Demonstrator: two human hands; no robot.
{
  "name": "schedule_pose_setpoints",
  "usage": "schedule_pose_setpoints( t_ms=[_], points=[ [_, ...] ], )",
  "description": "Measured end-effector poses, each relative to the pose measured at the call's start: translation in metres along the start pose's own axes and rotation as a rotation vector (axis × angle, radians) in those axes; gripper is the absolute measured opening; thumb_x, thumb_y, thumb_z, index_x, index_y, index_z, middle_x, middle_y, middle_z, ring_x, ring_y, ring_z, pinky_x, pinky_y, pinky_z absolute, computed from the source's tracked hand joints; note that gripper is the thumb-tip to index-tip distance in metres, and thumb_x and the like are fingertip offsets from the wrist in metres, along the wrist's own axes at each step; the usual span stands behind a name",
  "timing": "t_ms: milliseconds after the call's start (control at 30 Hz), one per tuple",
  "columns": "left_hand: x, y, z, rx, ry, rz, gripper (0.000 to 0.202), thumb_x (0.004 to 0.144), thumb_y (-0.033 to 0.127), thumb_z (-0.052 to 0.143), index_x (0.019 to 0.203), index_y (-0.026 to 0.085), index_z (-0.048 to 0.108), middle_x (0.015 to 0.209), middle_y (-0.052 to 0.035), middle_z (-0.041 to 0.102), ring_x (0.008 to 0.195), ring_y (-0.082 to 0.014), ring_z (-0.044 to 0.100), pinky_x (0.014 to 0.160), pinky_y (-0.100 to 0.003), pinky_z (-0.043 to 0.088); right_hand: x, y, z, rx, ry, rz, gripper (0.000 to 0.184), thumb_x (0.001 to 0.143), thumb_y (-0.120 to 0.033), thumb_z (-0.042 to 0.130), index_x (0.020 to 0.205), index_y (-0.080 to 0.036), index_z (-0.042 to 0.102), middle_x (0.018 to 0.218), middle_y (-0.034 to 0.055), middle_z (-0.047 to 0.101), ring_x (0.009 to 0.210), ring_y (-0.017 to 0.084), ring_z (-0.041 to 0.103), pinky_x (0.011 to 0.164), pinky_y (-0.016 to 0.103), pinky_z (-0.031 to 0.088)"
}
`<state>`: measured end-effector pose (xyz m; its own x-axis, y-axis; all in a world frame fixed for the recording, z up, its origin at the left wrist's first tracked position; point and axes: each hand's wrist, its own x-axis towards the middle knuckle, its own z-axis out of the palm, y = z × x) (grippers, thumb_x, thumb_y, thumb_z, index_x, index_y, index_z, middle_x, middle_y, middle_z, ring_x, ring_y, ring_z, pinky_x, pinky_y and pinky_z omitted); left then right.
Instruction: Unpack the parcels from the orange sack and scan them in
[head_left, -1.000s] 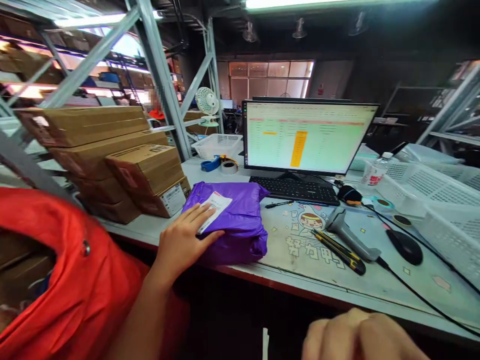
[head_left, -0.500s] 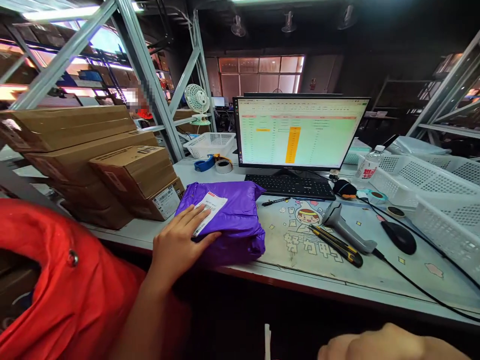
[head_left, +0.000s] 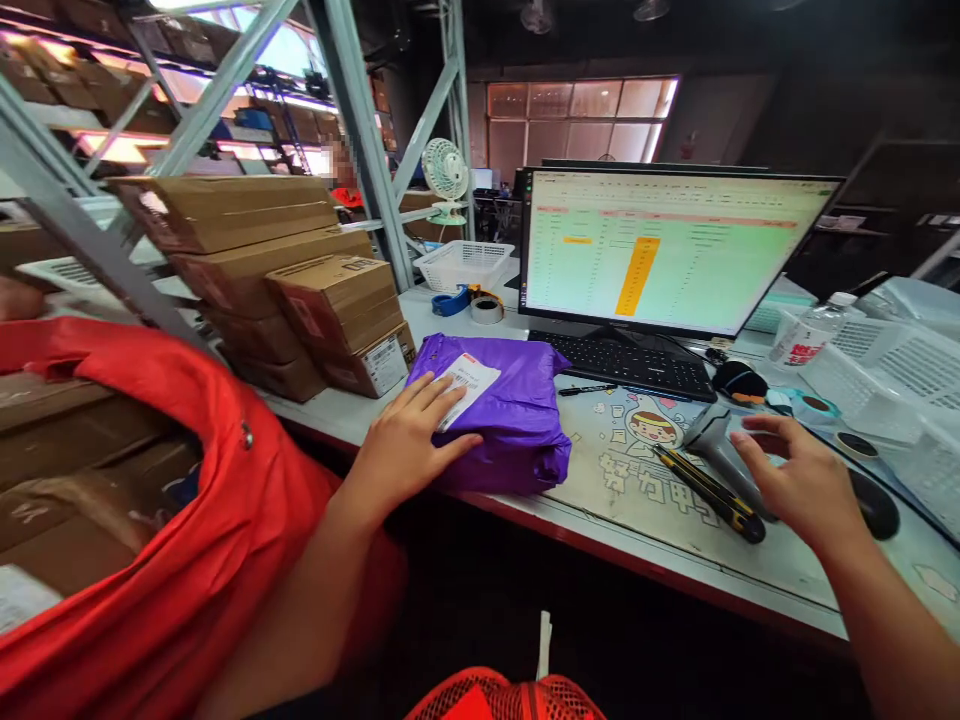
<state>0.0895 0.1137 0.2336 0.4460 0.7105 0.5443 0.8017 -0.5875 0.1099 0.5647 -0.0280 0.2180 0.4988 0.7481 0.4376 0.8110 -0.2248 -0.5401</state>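
Purple plastic parcel (head_left: 525, 400) on surface (head_left: 510, 322), under left hand (head_left: 409, 432), fingers spread on top; right hand (head_left: 801, 480) well apart from parcel, thumb and fingers parted beside barcode scanner (head_left: 716, 445), contact unclear.

The site is a warehouse, at a packing desk. The left hand (head_left: 409, 435) rests on a purple parcel (head_left: 517, 410) bearing a barcode label (head_left: 481, 380). Left of and beyond this hand stand stacked cardboard boxes (head_left: 330, 310); farther back are metal racking (head_left: 360, 150) and shelved cartons (head_left: 105, 90). Left of the same hand, nearer the wearer, a red bag (head_left: 262, 500) contains boxed goods (head_left: 82, 415). Beyond the parcel are a tape roll (head_left: 487, 310), a keyboard (head_left: 622, 362) and a monitor (head_left: 675, 265) displaying a spreadsheet. Beside the right hand (head_left: 799, 475) lie a barcode scanner (head_left: 710, 432) and a utility knife (head_left: 709, 493).
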Motion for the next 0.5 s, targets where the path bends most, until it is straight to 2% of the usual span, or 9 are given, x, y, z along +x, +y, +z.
schedule_pose_setpoints(
  t_ms=[67,133,200,267,400,500],
  points=[
    [-0.001,0.016,-0.007,0.059,-0.002,0.015,0.064,0.101,0.064,0.066,0.151,0.024,0.067,0.162,-0.0124,0.060,0.159,-0.0421,0.045,0.134,-0.071,0.026,0.022,0.034,0.016,-0.302,-0.094,0.070,0.062,0.099,-0.060,0.057,0.136,-0.012,0.070,0.117,0.0300,0.076,0.113,0.047,0.073,0.091,0.056,0.055],
    [0.001,0.038,-0.007,0.065,-0.020,0.099,0.066,0.101,0.062,0.068,0.154,0.024,0.064,0.164,-0.0127,0.058,0.161,-0.0416,0.042,0.135,-0.070,0.021,0.033,0.060,0.028,-0.470,-0.220,0.095,0.077,0.101,-0.064,0.053,0.149,-0.005,0.063,0.125,0.0344,0.073,0.116,0.050,0.071,0.089,0.057,0.053],
    [0.008,0.061,0.001,0.006,-0.069,0.207,0.068,0.101,0.060,0.069,0.157,0.022,0.060,0.166,-0.0124,0.057,0.159,-0.0373,0.045,0.135,-0.059,0.031,0.038,0.074,0.037,-0.524,-0.324,0.096,0.083,0.102,-0.065,0.051,0.154,-0.001,0.059,0.126,0.0349,0.073,0.111,0.049,0.073,0.087,0.056,0.053],
    [0.016,0.077,0.014,-0.044,-0.089,0.244,0.064,0.103,0.053,0.069,0.157,0.020,0.060,0.164,-0.0133,0.058,0.154,-0.0345,0.052,0.129,-0.052,0.040,0.038,0.077,0.046,-0.545,-0.374,0.088,0.080,0.102,-0.064,0.051,0.152,-0.001,0.061,0.120,0.0339,0.075,0.104,0.047,0.076,0.084,0.053,0.053],
    [0.029,0.082,0.035,-0.084,-0.025,0.216,0.042,0.105,0.033,0.067,0.146,0.021,0.068,0.153,-0.0113,0.069,0.139,-0.0306,0.066,0.117,-0.046,0.051,0.039,0.074,0.060,-0.615,-0.405,0.111,0.067,0.101,-0.055,0.053,0.150,-0.009,0.063,0.115,0.0287,0.077,0.101,0.044,0.076,0.081,0.050,0.055],
    [0.038,0.070,0.032,-0.092,0.008,0.251,0.034,0.104,0.022,0.062,0.135,0.023,0.074,0.141,-0.0085,0.076,0.127,-0.0280,0.073,0.104,-0.041,0.057,0.039,0.069,0.062,-0.627,-0.427,0.124,0.067,0.103,-0.051,0.051,0.154,-0.009,0.058,0.123,0.0276,0.076,0.110,0.044,0.074,0.089,0.050,0.056]
  ],
)
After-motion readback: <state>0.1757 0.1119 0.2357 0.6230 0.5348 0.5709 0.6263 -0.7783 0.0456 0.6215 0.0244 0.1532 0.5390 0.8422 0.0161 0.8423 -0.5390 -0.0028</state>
